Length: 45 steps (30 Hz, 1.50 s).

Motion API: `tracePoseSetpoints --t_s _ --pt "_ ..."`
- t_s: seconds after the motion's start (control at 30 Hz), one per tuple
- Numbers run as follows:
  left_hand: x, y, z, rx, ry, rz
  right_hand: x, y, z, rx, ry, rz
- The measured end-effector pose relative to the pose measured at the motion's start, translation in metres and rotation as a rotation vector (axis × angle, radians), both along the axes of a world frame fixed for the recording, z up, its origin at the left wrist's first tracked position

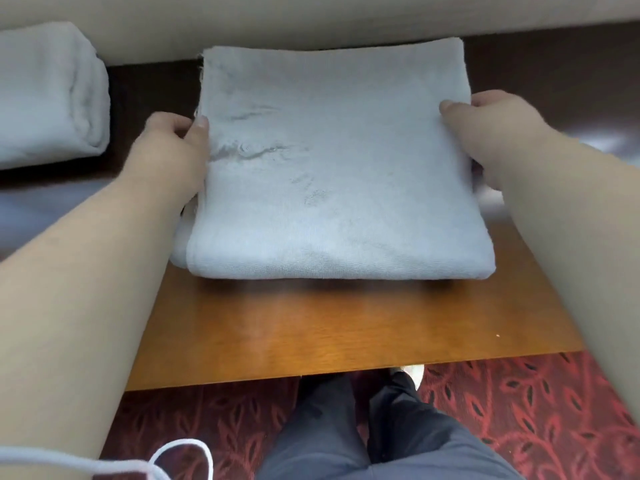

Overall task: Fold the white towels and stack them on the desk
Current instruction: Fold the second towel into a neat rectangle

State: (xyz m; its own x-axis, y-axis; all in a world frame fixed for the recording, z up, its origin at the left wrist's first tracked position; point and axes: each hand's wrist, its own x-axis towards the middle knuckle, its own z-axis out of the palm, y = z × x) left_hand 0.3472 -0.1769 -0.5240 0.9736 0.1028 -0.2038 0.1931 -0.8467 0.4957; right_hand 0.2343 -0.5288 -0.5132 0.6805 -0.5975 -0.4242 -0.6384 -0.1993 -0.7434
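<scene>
A white towel (332,168), folded into a thick rectangle, lies flat on the wooden desk (311,327) in the middle of the view. My left hand (169,150) grips its left edge, thumb on top and fingers underneath. Gripping the right edge the same way is my right hand (491,133). A second white towel (48,91), folded into a fat bundle, rests on the desk at the far left, apart from both hands.
A beige wall (311,19) runs along the back of the desk. The desk's near edge is close to my legs, with red patterned carpet (536,410) below. A white cord (180,455) hangs at the lower left.
</scene>
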Motion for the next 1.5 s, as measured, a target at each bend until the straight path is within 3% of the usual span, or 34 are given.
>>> tracePoseSetpoints --t_s 0.1,0.23,0.4,0.5,0.57,0.7,0.8,0.9,1.03,1.1,1.2,1.27,1.3,1.37,1.5 --pt "-0.041 0.025 0.006 -0.006 0.038 0.032 -0.035 0.007 0.013 0.036 0.053 0.059" --pt "-0.107 0.042 0.001 -0.030 0.267 0.061 -0.099 0.029 0.010 0.093 0.120 0.088" --pt "-0.133 0.041 0.000 -0.158 0.098 0.185 -0.144 0.050 0.007 -0.073 0.067 0.022" --pt "-0.149 0.038 0.001 -0.481 0.004 0.180 -0.155 0.049 0.002 -0.089 -0.022 -0.035" --pt "-0.161 0.040 -0.001 -0.576 0.037 0.140 -0.161 0.048 -0.002 -0.088 -0.050 -0.038" --pt "-0.168 0.048 -0.009 -0.344 0.067 0.155 -0.170 0.048 -0.011 -0.059 -0.032 0.029" --pt "-0.166 0.046 -0.010 -0.059 -0.029 0.178 -0.174 0.048 -0.015 -0.191 -0.088 0.007" --pt "-0.166 0.037 -0.017 0.169 0.007 0.115 -0.175 0.052 -0.021 -0.339 0.000 0.103" --pt "-0.159 0.030 -0.005 0.220 0.046 0.077 -0.173 0.059 -0.016 -0.397 0.035 0.048" --pt "-0.167 0.025 0.005 0.311 -0.081 -0.009 -0.175 0.067 -0.007 -0.531 -0.001 0.044" --pt "-0.198 -0.007 0.014 0.159 -0.360 -0.443 -0.175 0.100 0.001 -0.762 -0.175 0.356" --pt "-0.218 -0.022 0.007 0.251 -0.267 -0.774 -0.174 0.122 -0.005 -0.739 -0.067 0.645" --pt "-0.221 -0.024 0.003 0.327 -0.160 -0.841 -0.176 0.127 -0.009 -0.716 0.035 0.735" --pt "-0.218 -0.020 -0.003 0.400 -0.020 -0.851 -0.183 0.130 -0.016 -0.722 0.157 0.809" --pt "-0.203 -0.020 0.004 0.384 0.035 -0.857 -0.178 0.126 -0.007 -0.782 0.172 0.777"
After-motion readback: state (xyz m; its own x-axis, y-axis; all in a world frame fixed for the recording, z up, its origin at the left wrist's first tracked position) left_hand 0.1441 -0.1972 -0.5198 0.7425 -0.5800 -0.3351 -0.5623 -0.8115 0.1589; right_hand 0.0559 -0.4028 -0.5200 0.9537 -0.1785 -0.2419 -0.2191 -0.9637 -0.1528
